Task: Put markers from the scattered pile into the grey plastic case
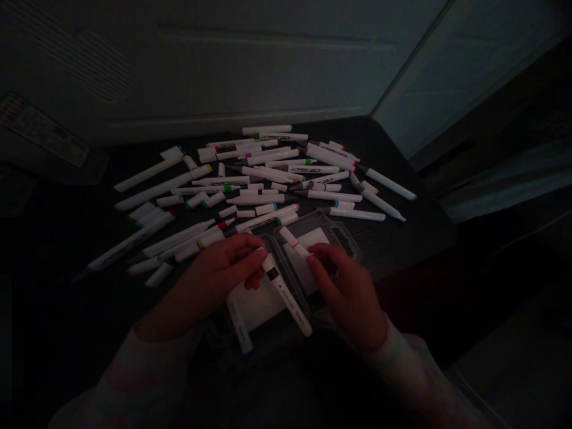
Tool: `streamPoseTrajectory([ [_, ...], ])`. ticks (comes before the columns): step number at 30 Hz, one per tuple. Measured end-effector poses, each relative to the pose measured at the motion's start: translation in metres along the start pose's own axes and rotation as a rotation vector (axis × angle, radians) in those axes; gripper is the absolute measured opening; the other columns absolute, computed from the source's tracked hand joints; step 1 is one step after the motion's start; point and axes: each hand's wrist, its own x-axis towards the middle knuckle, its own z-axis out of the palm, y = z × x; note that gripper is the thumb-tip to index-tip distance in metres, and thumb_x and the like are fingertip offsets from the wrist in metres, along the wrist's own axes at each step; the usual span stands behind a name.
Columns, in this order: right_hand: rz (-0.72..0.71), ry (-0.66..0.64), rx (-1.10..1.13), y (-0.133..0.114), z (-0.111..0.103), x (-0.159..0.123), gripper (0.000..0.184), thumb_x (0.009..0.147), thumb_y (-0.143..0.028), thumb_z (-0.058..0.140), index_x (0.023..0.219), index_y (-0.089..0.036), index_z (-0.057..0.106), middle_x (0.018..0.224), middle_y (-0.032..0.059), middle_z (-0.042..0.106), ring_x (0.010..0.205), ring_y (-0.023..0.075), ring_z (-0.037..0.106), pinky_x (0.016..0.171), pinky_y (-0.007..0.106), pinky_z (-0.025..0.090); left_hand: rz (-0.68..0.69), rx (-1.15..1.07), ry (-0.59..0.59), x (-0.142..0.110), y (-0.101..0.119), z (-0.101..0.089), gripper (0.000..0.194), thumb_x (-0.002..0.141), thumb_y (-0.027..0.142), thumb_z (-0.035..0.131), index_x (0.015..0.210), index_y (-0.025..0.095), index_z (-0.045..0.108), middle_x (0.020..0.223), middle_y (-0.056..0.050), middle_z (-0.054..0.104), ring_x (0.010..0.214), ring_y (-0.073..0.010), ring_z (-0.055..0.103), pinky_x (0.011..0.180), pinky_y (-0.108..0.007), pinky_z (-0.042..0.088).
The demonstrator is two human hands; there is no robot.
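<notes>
Head view: the left hand (230, 262) had its fingers clamped on a black-banded marker (289, 297), the right hand (347, 289) pinched a pink-banded marker (294, 241), both over the open case (308, 225). Imo a light pinch near the ends, barrels kept apart, seemed safest.

Hands (223, 268): two. Open plastic case (286, 267): one. White sheets (263, 307) inside: two. Markers (288, 298): several dozen, overlap preventing exact count.

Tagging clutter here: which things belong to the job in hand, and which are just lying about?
Job, as I read it:
- left hand with black-banded marker
- right hand with red-banded white piece
- open clear case
- loose markers and caps

Apparently uninvolved:
- labelled item, far left
- pale cloth-like material, right
</notes>
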Motion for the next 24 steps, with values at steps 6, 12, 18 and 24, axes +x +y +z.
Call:
streamPoseTrajectory([
  [6,-0.101,-0.082,-0.275,-0.002,0.011,0.002,0.024,0.086,-0.021,0.039,0.096,-0.014,0.059,0.082,0.0075,0.066,0.075,0.0185,0.059,0.07,0.032,0.043,0.014,0.018,-0.004,-0.001,0.0,-0.001,0.022,0.079,0.039,0.048,0.082,0.018,0.054,0.053,0.005,0.054,0.051,-0.009,0.05,0.053,-0.02,0.04],
  [12,-0.159,-0.101,-0.272,0.0,0.009,0.002,0.025,0.083,-0.028,0.046,0.099,-0.014,0.059,0.086,0.0088,0.064,0.077,0.0187,0.058,0.067,0.032,0.045,0.01,-0.007,0.007,-0.001,0.001,0.001,0.022,0.078,0.038,0.048,0.082,0.018,0.053,0.053,0.005,0.053,0.05,-0.0094,0.05,0.052,-0.021,0.041],
  [18,-0.1,-0.161,-0.146,0.0,0.003,0.003,0.027,0.083,-0.025,0.047,0.107,-0.015,0.056,0.087,0.0069,0.065,0.079,0.0177,0.059,0.071,0.032,0.045,0.004,-0.085,-0.01,0.0,0.001,0.002,0.018,0.078,0.035,0.05,0.079,0.018,0.052,0.054,0.006,0.053,0.05,-0.0079,0.05,0.051,-0.019,0.041],
  [24,-0.05,-0.053,-0.003,-0.006,-0.007,0.002,0.019,0.081,-0.027,0.05,0.097,-0.018,0.055,0.072,-0.0001,0.06,0.064,0.0117,0.055,0.061,0.025,0.043,0.02,-0.082,-0.028,0.0,-0.001,0.0,0.019,0.079,0.036,0.05,0.08,0.018,0.051,0.055,0.006,0.053,0.05,-0.0077,0.049,0.052,-0.019,0.041],
])
